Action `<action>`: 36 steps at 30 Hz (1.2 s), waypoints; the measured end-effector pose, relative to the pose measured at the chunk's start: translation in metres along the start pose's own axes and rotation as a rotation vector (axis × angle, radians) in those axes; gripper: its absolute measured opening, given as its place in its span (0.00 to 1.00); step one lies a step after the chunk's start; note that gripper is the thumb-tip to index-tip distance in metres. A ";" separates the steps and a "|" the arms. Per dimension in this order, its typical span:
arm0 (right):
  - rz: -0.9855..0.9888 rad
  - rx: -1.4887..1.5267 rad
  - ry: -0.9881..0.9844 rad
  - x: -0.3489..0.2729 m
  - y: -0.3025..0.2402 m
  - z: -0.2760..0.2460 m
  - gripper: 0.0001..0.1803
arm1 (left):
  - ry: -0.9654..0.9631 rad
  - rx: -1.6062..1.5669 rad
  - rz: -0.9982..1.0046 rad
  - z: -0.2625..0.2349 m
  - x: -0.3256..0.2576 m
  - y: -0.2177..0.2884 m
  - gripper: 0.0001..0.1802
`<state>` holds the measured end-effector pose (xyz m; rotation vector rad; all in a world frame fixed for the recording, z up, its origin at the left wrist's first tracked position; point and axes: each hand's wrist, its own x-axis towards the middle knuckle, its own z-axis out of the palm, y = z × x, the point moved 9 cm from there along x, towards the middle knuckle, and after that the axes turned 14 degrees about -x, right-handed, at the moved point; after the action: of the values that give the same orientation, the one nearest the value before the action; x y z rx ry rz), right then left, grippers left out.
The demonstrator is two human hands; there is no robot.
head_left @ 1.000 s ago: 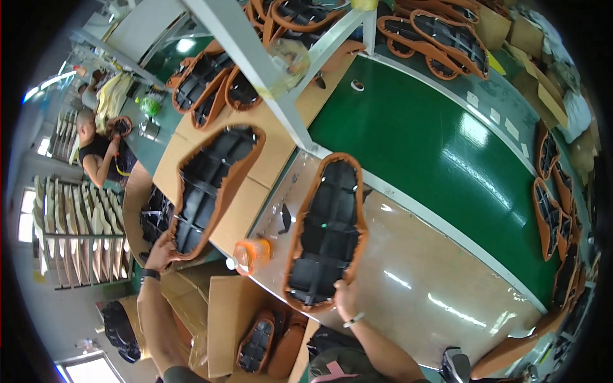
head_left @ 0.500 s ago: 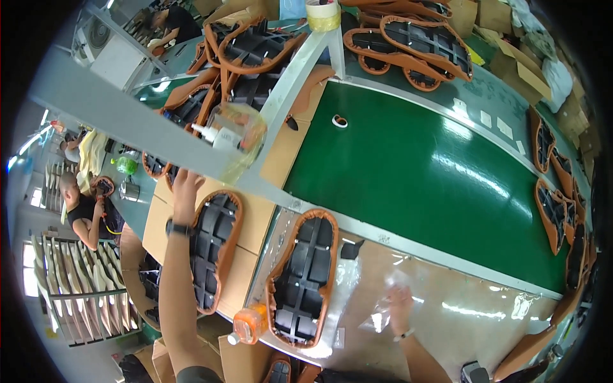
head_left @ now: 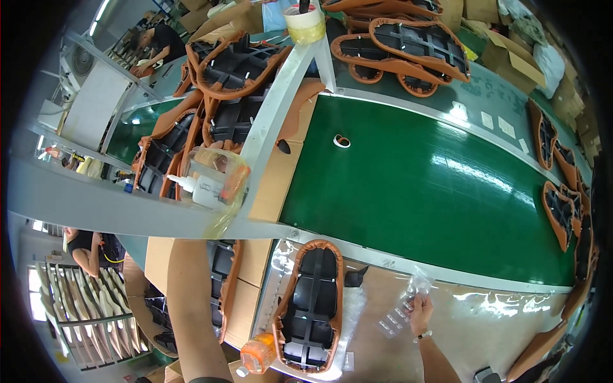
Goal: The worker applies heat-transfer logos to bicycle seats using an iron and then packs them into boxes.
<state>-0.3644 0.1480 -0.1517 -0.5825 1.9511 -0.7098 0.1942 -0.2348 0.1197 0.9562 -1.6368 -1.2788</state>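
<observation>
My left forearm reaches up behind the white frame beam. What shows of my left hand is at the rim of a clear plastic container taped to the frame; its fingers are mostly hidden. In that container lie a white nozzle bottle and something orange-red. My right hand is closed on a clear plastic bag with small white printed pieces in it, above the near tabletop. Between my arms lies a brown-edged padded panel, its black ribbed back up. Another such panel is partly behind my left forearm.
An orange bottle lies near the table's front edge. Beyond the metal rail is a green belt with a small ring on it. Stacked panels stand at the far left, more at far right. Other people work at the left.
My left hand has gone from beside the left panel up to the taped container, behind the beam. My right hand has lifted the plastic bag from the tabletop. The view has shifted.
</observation>
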 end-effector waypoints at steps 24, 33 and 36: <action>-0.216 -0.009 -0.098 0.011 -0.008 0.000 0.10 | 1.076 -0.911 0.198 -0.104 -0.521 0.059 0.15; -0.247 -0.097 -0.143 0.019 -0.010 0.002 0.13 | 1.407 0.558 -0.089 -0.027 -0.555 0.236 0.23; -0.239 -0.100 -0.168 0.022 -0.009 0.001 0.15 | 0.954 1.533 -0.015 -0.024 -0.483 0.258 0.19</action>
<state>-0.3724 0.1272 -0.1596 -0.9190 1.7854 -0.6888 0.3741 0.2498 0.3021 1.9607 -1.5315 0.7388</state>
